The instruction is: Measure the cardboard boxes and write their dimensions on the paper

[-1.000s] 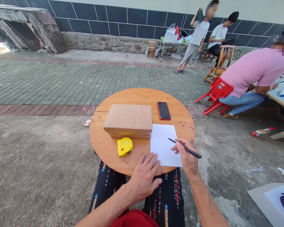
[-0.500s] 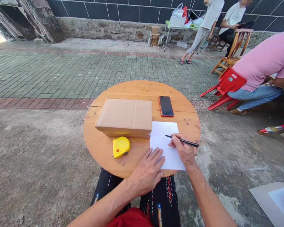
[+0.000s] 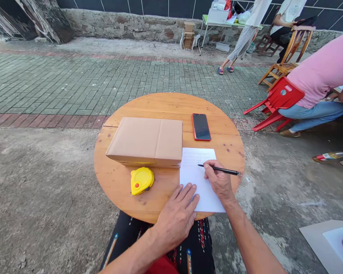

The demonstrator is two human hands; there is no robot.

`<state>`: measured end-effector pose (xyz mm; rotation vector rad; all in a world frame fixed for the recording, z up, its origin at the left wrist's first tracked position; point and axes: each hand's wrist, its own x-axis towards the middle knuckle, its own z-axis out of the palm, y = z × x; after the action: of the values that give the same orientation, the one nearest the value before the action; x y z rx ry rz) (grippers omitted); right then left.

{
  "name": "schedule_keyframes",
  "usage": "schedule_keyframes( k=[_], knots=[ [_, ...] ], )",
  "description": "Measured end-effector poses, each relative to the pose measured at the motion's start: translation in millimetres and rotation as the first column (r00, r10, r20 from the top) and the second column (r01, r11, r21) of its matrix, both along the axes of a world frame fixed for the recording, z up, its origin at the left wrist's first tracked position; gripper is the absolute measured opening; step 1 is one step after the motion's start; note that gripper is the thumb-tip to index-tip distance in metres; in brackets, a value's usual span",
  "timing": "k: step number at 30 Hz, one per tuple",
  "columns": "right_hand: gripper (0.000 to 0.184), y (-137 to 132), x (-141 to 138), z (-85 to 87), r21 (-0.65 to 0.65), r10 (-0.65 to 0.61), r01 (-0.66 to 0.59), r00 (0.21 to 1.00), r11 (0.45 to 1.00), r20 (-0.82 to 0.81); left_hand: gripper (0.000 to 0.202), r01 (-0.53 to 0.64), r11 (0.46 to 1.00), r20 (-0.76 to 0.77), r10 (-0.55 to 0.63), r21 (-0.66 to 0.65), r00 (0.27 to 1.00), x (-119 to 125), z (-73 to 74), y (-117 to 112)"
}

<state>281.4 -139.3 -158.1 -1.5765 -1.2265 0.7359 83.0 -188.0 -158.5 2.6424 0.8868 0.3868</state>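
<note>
A black pen (image 3: pixel 226 170) is pinched in my right hand (image 3: pixel 219 183), its tip over the written lines on a white sheet of paper (image 3: pixel 199 190). Whether the tip touches the paper I cannot tell. Fingers stretched out, my left hand (image 3: pixel 179 212) lies flat across the sheet's lower left edge and the table rim. Left of the paper sits a closed brown cardboard box (image 3: pixel 147 140), which reaches the sheet's upper left edge. In front of the box rests a yellow tape measure (image 3: pixel 142 180) with a red button. A red-cased phone (image 3: pixel 201 127) lies beyond the paper, screen up.
Everything sits on a round wooden table (image 3: pixel 165 102). To the right, a person in a pink shirt (image 3: pixel 322 72) sits on a red plastic chair (image 3: pixel 284 97). A bottle (image 3: pixel 331 156) lies on the ground. Further back are a wooden chair (image 3: pixel 298 45), two other people and a loaded side table (image 3: pixel 205 21).
The view has tipped slightly downward and closer to the table. My right hand and the pen have shifted a little left relative to the paper; my left hand stays flat.
</note>
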Motion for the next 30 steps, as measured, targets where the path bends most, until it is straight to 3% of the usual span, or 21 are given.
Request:
schedule_keyframes(
  k=[30],
  knots=[
    [0.022,-0.3,1.9,-8.0,0.017,0.030,-0.035,0.971,0.999,0.238,0.041,-0.022,0.999,0.036,0.023,-0.029,0.999,-0.1,0.3,-0.5]
  ],
)
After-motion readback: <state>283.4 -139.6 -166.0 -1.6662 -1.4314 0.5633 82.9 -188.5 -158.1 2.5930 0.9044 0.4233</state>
